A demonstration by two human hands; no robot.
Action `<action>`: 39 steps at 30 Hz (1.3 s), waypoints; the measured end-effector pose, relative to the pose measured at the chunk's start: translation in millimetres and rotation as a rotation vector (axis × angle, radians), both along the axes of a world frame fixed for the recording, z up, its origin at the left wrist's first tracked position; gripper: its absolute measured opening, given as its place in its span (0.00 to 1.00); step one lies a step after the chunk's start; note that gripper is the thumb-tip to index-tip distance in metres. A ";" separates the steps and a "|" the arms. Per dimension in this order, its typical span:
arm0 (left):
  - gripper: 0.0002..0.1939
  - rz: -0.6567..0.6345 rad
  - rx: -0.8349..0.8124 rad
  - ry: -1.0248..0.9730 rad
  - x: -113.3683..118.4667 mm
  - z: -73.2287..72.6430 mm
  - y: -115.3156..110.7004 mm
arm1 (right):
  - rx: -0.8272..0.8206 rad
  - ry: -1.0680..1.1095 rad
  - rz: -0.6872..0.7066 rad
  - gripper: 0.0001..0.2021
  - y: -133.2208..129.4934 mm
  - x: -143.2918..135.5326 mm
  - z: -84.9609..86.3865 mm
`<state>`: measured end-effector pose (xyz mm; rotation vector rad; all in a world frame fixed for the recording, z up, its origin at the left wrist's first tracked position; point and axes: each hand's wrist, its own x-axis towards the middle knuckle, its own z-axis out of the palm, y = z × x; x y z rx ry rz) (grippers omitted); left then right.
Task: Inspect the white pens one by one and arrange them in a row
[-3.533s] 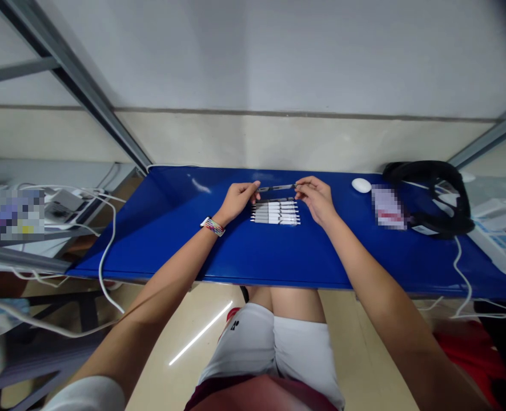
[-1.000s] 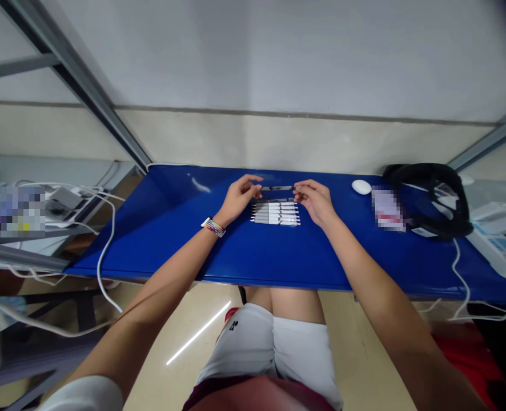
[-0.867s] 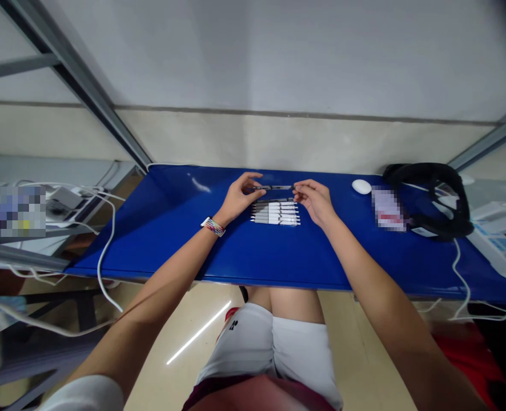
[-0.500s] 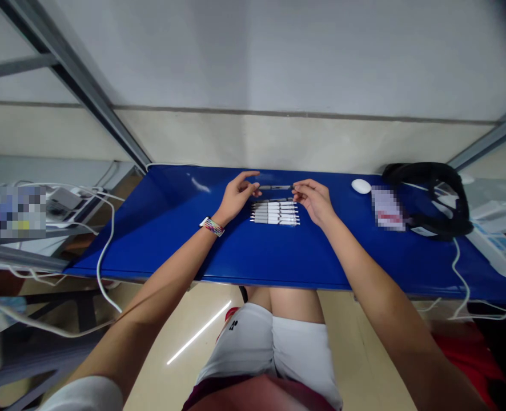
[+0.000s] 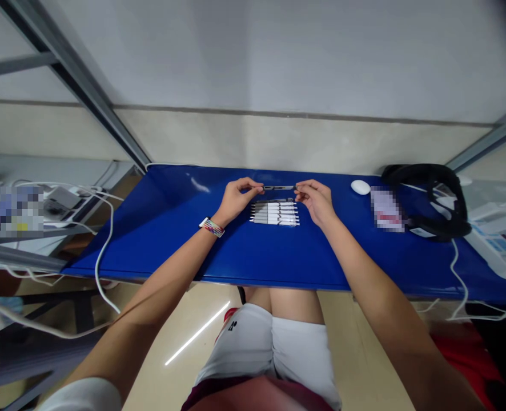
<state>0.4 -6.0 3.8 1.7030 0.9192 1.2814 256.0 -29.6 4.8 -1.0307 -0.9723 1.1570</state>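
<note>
A dark grey pen (image 5: 280, 188) lies level between my two hands, just beyond a row of pens. My left hand (image 5: 237, 200) pinches its left end between thumb and fingers. At the other end, the fingertips of my right hand (image 5: 316, 201) are closed on it. Several white-and-grey pens (image 5: 275, 213) lie side by side on the blue table (image 5: 167, 240), tips to the left. A darker pen (image 5: 274, 200) lies at the far side of that row.
A white oval object (image 5: 360, 187) and a blurred-out card or phone (image 5: 386, 210) lie to the right. Farther right is a black headset-like band (image 5: 461, 208). White cables (image 5: 106, 251) hang over the table's left edge. A pale wall (image 5: 244, 137) stands behind.
My left thumb and index finger have closed on the pen's left end; the index finger was raised before. The pen has turned slightly and stays in about the same place.
</note>
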 end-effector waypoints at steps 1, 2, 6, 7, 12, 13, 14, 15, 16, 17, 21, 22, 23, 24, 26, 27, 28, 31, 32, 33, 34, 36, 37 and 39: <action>0.13 -0.005 -0.001 -0.013 0.2 0.4 0.1 | -0.003 0.008 0.003 0.06 0.1 0.1 0.3; 0.13 -0.009 -0.002 -0.026 0.1 0.7 0.4 | -0.005 0.023 0.014 0.06 0.0 0.2 0.8; 0.14 -0.018 -0.008 -0.083 -1.2 0.4 3.3 | -0.048 0.174 0.162 0.08 -1.6 1.6 5.7; 0.15 -0.015 -0.008 -0.091 -1.5 0.3 3.9 | -0.067 0.214 0.214 0.10 -2.2 2.3 7.6; 0.15 0.006 -0.009 -0.092 -1.7 1.6 3.2 | -0.066 0.236 0.334 0.17 -6.0 5.2 16.0; 0.15 0.009 -0.013 -0.092 -1.5 2.1 2.4 | -0.061 0.234 0.339 0.17 -6.7 5.2 16.8; 0.15 0.009 -0.018 -0.091 -1.2 2.6 1.6 | -0.059 0.240 0.344 0.16 -7.2 4.9 17.2; 0.15 0.008 -0.022 -0.089 -0.8 3.0 0.8 | -0.058 0.255 0.345 0.14 -7.6 4.4 17.3; 0.16 0.005 -0.027 -0.083 -0.4 3.3 0.1 | -0.058 0.271 0.341 0.13 -7.8 3.7 17.1; 0.16 0.001 -0.032 -0.078 0.1 3.6 -0.4 | -0.057 0.284 0.334 0.11 -7.9 3.0 16.8; 0.16 -0.010 -0.039 -0.073 1.7 3.6 -1.3 | -0.056 0.292 0.296 0.10 -7.7 0.7 16.5; 0.16 -0.012 -0.039 -0.076 1.9 3.4 -1.2 | -0.060 0.295 0.292 0.11 -7.6 0.5 16.9; 0.16 -0.013 -0.040 -0.078 2.0 3.1 -1.0 | -0.064 0.302 0.287 0.11 -7.6 0.2 17.3; 0.16 -0.015 -0.043 -0.078 2.0 2.8 -0.8 | -0.066 0.310 0.284 0.11 -7.5 0.1 17.8; 0.16 -0.020 -0.048 -0.075 1.8 2.3 -0.4 | -0.065 0.332 0.280 0.10 -7.5 0.0 18.5; 0.17 -0.022 -0.049 -0.073 1.6 2.2 -0.2 | -0.062 0.343 0.279 0.10 -7.5 0.0 18.6; 0.17 -0.023 -0.049 -0.073 1.4 2.1 0.0 | -0.059 0.351 0.281 0.10 -7.4 0.1 18.5; 0.16 -0.014 -0.048 -0.082 1.1 2.3 0.8 | -0.061 0.331 0.286 0.11 -7.3 1.1 17.5; 0.16 -0.010 -0.047 -0.087 1.2 2.3 1.0 | -0.063 0.316 0.288 0.12 -7.2 1.5 17.0; 0.16 -0.006 -0.045 -0.093 1.2 2.2 1.3 | -0.061 0.303 0.289 0.13 -7.0 2.0 16.4; 0.17 -0.002 -0.044 -0.099 1.3 2.1 1.4 | -0.059 0.294 0.290 0.13 -6.8 2.3 15.8; 0.16 0.004 -0.041 -0.103 1.4 1.9 1.5 | -0.053 0.289 0.285 0.12 -6.5 2.6 14.7; 0.16 0.006 -0.040 -0.103 1.4 1.9 1.3 | -0.051 0.291 0.280 0.11 -6.4 2.5 14.2; 0.16 0.011 -0.042 -0.101 1.5 2.2 0.7 | -0.053 0.305 0.272 0.10 -6.5 1.8 13.6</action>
